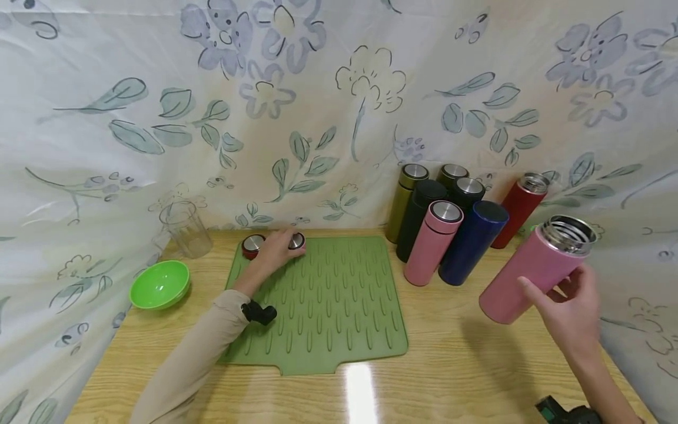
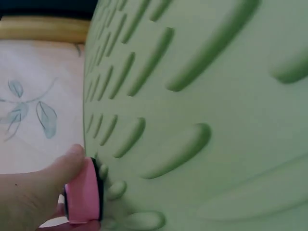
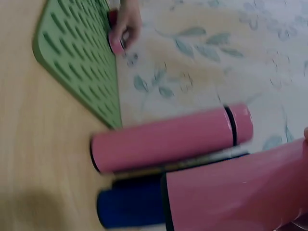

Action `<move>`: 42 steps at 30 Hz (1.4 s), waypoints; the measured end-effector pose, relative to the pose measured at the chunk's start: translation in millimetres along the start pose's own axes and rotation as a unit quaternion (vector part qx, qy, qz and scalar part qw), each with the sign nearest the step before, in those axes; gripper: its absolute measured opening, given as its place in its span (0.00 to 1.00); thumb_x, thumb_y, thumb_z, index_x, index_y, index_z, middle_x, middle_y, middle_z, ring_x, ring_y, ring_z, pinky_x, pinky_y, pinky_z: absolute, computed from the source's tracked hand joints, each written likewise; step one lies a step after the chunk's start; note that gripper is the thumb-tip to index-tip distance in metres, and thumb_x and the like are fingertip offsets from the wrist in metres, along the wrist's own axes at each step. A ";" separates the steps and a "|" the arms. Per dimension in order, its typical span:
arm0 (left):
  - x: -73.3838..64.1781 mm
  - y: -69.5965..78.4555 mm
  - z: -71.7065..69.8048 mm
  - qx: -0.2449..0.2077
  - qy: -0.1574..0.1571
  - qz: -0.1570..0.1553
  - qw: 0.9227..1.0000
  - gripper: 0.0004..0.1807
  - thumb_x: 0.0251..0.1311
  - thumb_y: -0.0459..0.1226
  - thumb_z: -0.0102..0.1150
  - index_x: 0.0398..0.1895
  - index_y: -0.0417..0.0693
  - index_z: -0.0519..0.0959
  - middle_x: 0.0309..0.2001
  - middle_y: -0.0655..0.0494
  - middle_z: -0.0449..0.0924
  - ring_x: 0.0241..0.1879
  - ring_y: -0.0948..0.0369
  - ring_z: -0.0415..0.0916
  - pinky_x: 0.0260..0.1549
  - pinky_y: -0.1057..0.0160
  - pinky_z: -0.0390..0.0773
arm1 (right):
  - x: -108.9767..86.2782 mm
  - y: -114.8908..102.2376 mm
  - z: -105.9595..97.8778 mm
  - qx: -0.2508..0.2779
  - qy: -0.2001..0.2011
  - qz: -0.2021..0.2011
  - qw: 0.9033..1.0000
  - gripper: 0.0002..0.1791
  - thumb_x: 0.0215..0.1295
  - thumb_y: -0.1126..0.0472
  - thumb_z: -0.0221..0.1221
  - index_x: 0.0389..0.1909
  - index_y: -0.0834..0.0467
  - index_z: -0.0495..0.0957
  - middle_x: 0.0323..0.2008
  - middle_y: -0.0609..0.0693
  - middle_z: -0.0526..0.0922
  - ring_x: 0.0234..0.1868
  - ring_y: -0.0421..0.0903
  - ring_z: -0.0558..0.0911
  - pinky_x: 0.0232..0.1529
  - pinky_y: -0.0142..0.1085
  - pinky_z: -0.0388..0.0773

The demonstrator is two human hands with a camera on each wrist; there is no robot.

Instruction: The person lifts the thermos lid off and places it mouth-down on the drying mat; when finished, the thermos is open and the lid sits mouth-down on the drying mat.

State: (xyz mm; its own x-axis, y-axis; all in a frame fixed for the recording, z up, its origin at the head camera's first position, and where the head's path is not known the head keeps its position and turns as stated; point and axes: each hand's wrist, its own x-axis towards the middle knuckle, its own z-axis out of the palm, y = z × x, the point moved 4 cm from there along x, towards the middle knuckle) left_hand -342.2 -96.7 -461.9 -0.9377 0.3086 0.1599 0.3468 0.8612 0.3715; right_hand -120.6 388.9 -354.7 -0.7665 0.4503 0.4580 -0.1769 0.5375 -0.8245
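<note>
Right hand (image 1: 574,306) grips steel-rimmed pink flask (image 1: 521,280), frame right; left hand (image 1: 274,250) pinches pink cap (image 2: 84,192) on ridged green mat (image 1: 333,306). Cylindrical bottles (image 1: 431,250) stand between; glossy bowl (image 1: 160,285) left.

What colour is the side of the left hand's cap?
The round cap's side is pink, clearest in the left wrist view.

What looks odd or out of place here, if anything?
Nothing looks spilled or damaged. The red bottle, back right, stands out: its steel neck is bare, unlike the capped bottles beside it. A red lid lies on the green mat, beside the left hand. The pink bottle in the right hand is uncapped too.
</note>
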 end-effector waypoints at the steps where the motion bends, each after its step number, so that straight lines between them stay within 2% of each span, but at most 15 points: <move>1: 0.5 1.3 -0.8 0.005 -0.002 0.001 1.000 0.32 0.58 0.50 0.65 0.61 0.41 0.72 0.51 0.40 0.78 0.48 0.44 0.77 0.40 0.48 0.79 | 5.7 2.1 -3.0 0.003 0.010 -0.003 1.000 0.42 0.49 0.75 0.67 0.65 0.51 0.64 0.48 0.37 0.74 0.41 0.30 0.78 0.38 0.13 0.74; 5: 1.9 6.8 -5.0 0.025 -0.011 0.007 1.000 0.33 0.56 0.49 0.67 0.61 0.40 0.73 0.49 0.40 0.79 0.47 0.45 0.78 0.43 0.47 0.79 | 26.5 12.7 -15.4 -0.014 0.044 -0.004 0.999 0.40 0.53 0.70 0.67 0.67 0.51 0.62 0.49 0.34 0.72 0.43 0.31 0.75 0.39 0.11 0.72; 8: 1.5 8.7 -8.6 0.043 -0.012 0.006 0.999 0.32 0.55 0.49 0.68 0.58 0.39 0.74 0.48 0.39 0.80 0.46 0.44 0.79 0.42 0.47 0.79 | 38.4 24.6 -20.5 -0.037 0.053 0.020 0.998 0.39 0.55 0.64 0.67 0.67 0.49 0.61 0.48 0.32 0.70 0.42 0.31 0.73 0.38 0.11 0.70; 11: 1.2 9.1 -11.4 0.051 -0.014 -0.002 0.999 0.30 0.54 0.49 0.69 0.55 0.40 0.75 0.47 0.40 0.80 0.46 0.44 0.79 0.42 0.47 0.80 | 47.0 38.8 -19.9 -0.054 0.043 0.054 0.996 0.39 0.55 0.61 0.68 0.67 0.49 0.61 0.45 0.30 0.69 0.41 0.30 0.72 0.37 0.11 0.68; 14: 1.6 10.3 -12.5 0.054 -0.018 -0.006 0.998 0.28 0.54 0.49 0.69 0.53 0.41 0.76 0.47 0.42 0.81 0.46 0.45 0.80 0.41 0.48 0.80 | 55.1 52.3 -15.9 -0.084 0.017 0.078 0.993 0.40 0.57 0.55 0.67 0.69 0.50 0.60 0.44 0.29 0.67 0.39 0.27 0.70 0.36 0.10 0.67; 17: 2.4 12.3 -12.3 0.056 -0.021 -0.006 0.998 0.28 0.54 0.49 0.69 0.52 0.42 0.76 0.47 0.42 0.81 0.46 0.45 0.80 0.40 0.48 0.80 | 65.3 62.9 -8.5 -0.132 -0.040 0.073 0.988 0.43 0.61 0.50 0.64 0.72 0.57 0.55 0.50 0.43 0.71 0.39 0.29 0.69 0.33 0.11 0.65; 19: 2.6 13.1 -11.9 0.058 -0.021 -0.005 0.998 0.28 0.54 0.49 0.69 0.53 0.42 0.75 0.47 0.42 0.81 0.46 0.45 0.80 0.40 0.48 0.80 | 73.4 68.6 -0.2 -0.157 -0.081 0.064 0.982 0.46 0.62 0.46 0.62 0.73 0.62 0.51 0.56 0.56 0.71 0.43 0.38 0.71 0.31 0.14 0.64; 21: 2.3 12.6 -11.2 0.060 -0.020 -0.008 0.998 0.28 0.54 0.49 0.69 0.53 0.42 0.75 0.47 0.42 0.81 0.46 0.45 0.80 0.40 0.48 0.80 | 82.1 74.4 10.1 -0.174 -0.118 0.057 0.976 0.50 0.63 0.43 0.60 0.73 0.66 0.47 0.61 0.68 0.66 0.49 0.50 0.72 0.30 0.16 0.63; 23: 2.0 12.1 -10.2 0.060 -0.019 -0.012 0.998 0.28 0.54 0.49 0.69 0.53 0.42 0.75 0.47 0.42 0.81 0.46 0.45 0.80 0.40 0.48 0.80 | 90.9 80.6 20.6 -0.166 -0.135 0.058 0.975 0.51 0.64 0.43 0.59 0.74 0.67 0.45 0.63 0.72 0.65 0.54 0.62 0.69 0.30 0.17 0.63; 25: 1.8 11.7 -8.6 0.061 -0.019 -0.013 0.998 0.28 0.54 0.49 0.68 0.53 0.42 0.75 0.47 0.43 0.81 0.46 0.45 0.80 0.40 0.48 0.80 | 99.4 87.2 29.4 -0.154 -0.140 0.056 0.977 0.50 0.64 0.43 0.59 0.73 0.67 0.45 0.63 0.72 0.64 0.57 0.65 0.68 0.29 0.16 0.64; 29: 1.6 11.2 -5.0 0.058 -0.020 -0.014 0.998 0.29 0.55 0.49 0.68 0.54 0.42 0.74 0.47 0.42 0.81 0.46 0.45 0.80 0.41 0.48 0.80 | 114.4 99.7 43.9 -0.120 -0.147 0.049 0.981 0.47 0.65 0.46 0.58 0.74 0.65 0.46 0.64 0.71 0.63 0.56 0.58 0.70 0.31 0.13 0.68; 34: -0.1 9.5 -1.8 0.054 -0.016 -0.014 0.998 0.29 0.55 0.49 0.68 0.54 0.42 0.74 0.47 0.43 0.81 0.45 0.46 0.80 0.39 0.48 0.81 | 126.6 111.1 59.3 -0.095 -0.164 0.026 0.982 0.42 0.67 0.51 0.59 0.73 0.63 0.50 0.61 0.65 0.67 0.52 0.39 0.72 0.39 0.11 0.68; 37: -1.0 9.6 -2.4 0.052 -0.011 -0.011 0.999 0.29 0.54 0.49 0.69 0.54 0.43 0.75 0.46 0.43 0.81 0.44 0.46 0.80 0.38 0.48 0.81 | 131.6 115.9 64.8 -0.083 -0.153 0.016 0.985 0.38 0.66 0.55 0.59 0.71 0.63 0.54 0.52 0.47 0.71 0.47 0.28 0.70 0.40 0.12 0.68; 39: -1.7 9.8 -3.7 0.051 -0.009 -0.008 0.999 0.29 0.54 0.49 0.69 0.54 0.43 0.75 0.45 0.43 0.82 0.44 0.46 0.80 0.37 0.48 0.81 | 134.9 118.2 67.4 -0.081 -0.134 0.011 0.988 0.33 0.65 0.56 0.61 0.68 0.61 0.60 0.45 0.35 0.70 0.44 0.25 0.68 0.39 0.13 0.67; 42: -2.1 9.3 -6.0 0.050 -0.010 -0.010 0.999 0.29 0.54 0.49 0.69 0.55 0.43 0.75 0.44 0.44 0.83 0.43 0.45 0.81 0.36 0.48 0.80 | 141.0 120.3 71.7 -0.082 -0.096 0.001 0.992 0.25 0.64 0.57 0.62 0.60 0.58 0.68 0.37 0.27 0.68 0.38 0.25 0.68 0.37 0.16 0.66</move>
State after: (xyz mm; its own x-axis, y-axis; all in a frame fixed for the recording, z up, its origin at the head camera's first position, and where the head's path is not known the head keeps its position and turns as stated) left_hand -336.8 -91.8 -453.3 -0.9453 0.2969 0.1353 0.3240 0.9033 0.2813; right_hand -294.3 466.0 -413.2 -0.8731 0.3152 0.3718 -0.0844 0.6535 -0.7522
